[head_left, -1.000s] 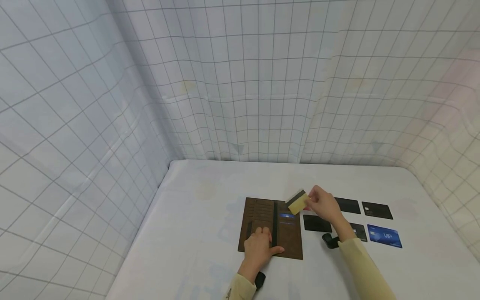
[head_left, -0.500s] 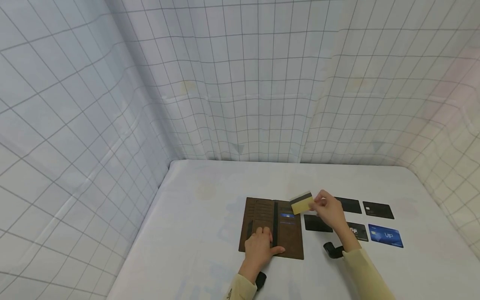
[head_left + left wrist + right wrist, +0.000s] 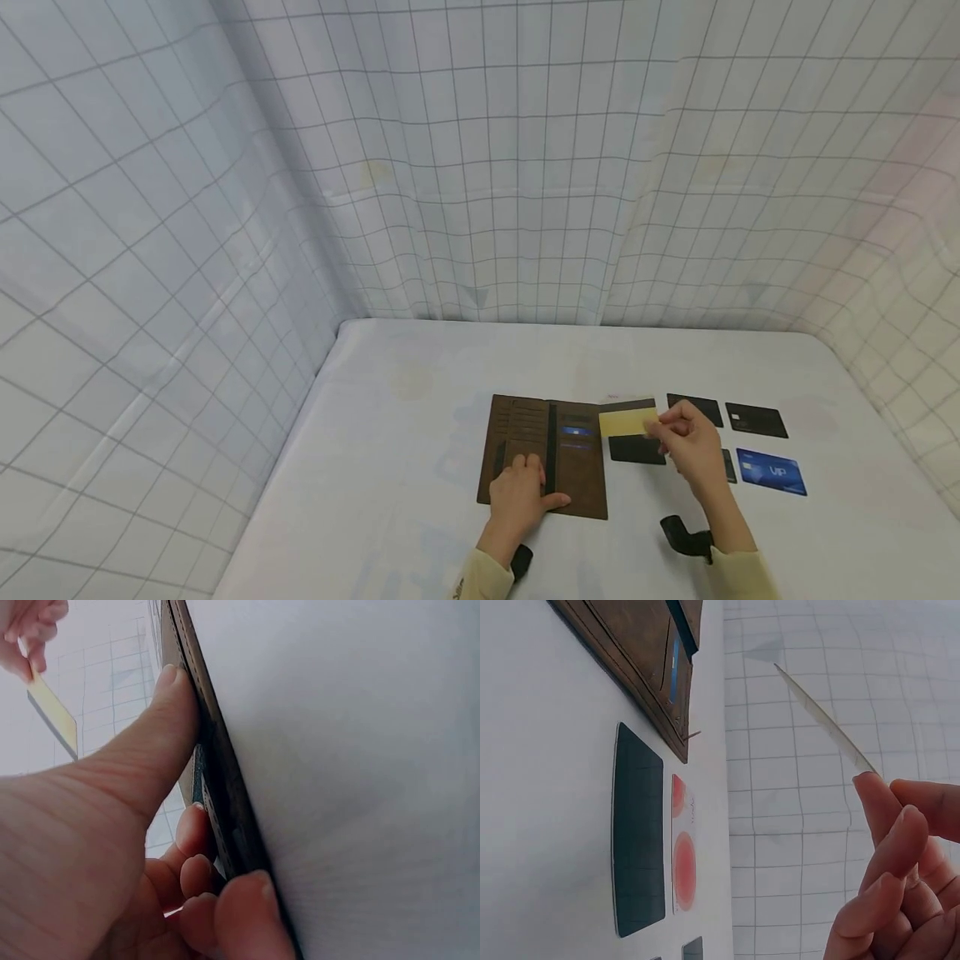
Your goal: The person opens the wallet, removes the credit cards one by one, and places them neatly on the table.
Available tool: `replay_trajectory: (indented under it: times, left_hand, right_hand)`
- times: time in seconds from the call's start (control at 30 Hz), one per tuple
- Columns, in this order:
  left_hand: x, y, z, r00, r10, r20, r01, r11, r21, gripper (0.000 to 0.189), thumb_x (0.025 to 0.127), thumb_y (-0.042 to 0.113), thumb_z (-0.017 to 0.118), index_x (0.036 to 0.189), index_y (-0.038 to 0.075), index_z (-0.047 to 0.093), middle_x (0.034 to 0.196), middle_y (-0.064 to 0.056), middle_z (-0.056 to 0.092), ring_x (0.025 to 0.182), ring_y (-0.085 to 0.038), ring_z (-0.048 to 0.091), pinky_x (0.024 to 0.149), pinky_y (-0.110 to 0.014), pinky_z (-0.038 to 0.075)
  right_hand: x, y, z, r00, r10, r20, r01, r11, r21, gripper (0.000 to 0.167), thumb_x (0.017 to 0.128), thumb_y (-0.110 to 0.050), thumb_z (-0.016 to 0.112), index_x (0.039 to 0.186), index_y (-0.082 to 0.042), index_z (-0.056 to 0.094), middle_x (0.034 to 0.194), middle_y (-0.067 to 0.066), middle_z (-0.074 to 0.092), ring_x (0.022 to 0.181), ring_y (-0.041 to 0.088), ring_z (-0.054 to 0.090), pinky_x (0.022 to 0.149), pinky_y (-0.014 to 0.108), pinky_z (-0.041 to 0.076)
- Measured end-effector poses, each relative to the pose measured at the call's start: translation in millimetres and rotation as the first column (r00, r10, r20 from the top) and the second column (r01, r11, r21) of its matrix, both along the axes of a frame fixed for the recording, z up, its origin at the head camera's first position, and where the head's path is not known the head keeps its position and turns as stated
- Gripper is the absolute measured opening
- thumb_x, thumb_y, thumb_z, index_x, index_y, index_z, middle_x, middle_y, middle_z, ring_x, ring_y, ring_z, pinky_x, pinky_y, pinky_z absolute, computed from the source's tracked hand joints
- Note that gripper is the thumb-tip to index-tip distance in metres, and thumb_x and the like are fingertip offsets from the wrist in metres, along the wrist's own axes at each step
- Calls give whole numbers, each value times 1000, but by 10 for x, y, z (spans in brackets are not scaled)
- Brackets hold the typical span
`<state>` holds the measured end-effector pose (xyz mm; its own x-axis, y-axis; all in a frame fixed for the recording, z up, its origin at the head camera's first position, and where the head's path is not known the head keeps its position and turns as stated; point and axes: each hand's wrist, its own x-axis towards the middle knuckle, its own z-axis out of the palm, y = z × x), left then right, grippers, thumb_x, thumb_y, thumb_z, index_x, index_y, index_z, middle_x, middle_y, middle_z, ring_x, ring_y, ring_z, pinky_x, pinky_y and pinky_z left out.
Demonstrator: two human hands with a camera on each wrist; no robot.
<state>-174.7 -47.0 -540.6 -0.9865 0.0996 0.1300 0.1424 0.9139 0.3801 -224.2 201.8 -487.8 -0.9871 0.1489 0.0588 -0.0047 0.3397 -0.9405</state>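
Note:
A brown bifold wallet (image 3: 585,492) lies unfolded on the white table, with a blue card (image 3: 576,432) showing in a slot of its right half. My left hand (image 3: 516,492) rests on the wallet's lower part, thumb spread to the right; in the left wrist view the thumb (image 3: 169,724) presses near its edge. Between thumb and fingers my right hand (image 3: 693,446) pinches a yellow card (image 3: 626,422) with a dark stripe. In the right wrist view that card is raised above the table, seen nearly edge-on. It overlaps the wallet's right edge in the head view.
Right of the wallet lie a black card (image 3: 636,451) and a white card with red circles (image 3: 684,874). Farther right are two more black cards, a blue VIP card (image 3: 771,472) and another card mostly behind my right hand. Gridded white curtains surround the table.
My right hand has moved right and toward me, carrying the yellow card away from the wallet's upper right part. The card has turned nearly level. My left hand stays where it was.

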Motion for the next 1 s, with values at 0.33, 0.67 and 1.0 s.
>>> replay_trajectory:
  times: [0.33,0.67,1.0]
  left_hand:
    - [-2,5,10,1000,4,-8,-4,1000,-19,51,66,57,77,75,18,45,72,3,40,54,-12,42,45,-25,31]
    - [5,7,38,998,5,55,-5,1000,10,49,68,54,77,77,18,45,74,3,40,54,-12,40,47,-27,33]
    - [-9,-3,18,999,3,51,-4,1000,8,49,68,55,77,77,18,45,74,3,40,54,-12,40,47,-26,32]
  right_hand:
    - [287,104,-113,988,-20,155,26,999,-37,23,88,-13,69,93,2,53,79,11,70,56,20,54,53,30,46]
    - [447,173,-372,957,-3,291,-2,1000,16,23,84,-10,71,88,0,50,72,8,68,55,19,51,49,29,40]
    - [492,193,-486,950,-48,309,-17,978,207,27,82,-17,71,87,0,50,62,3,59,53,18,51,48,29,41]
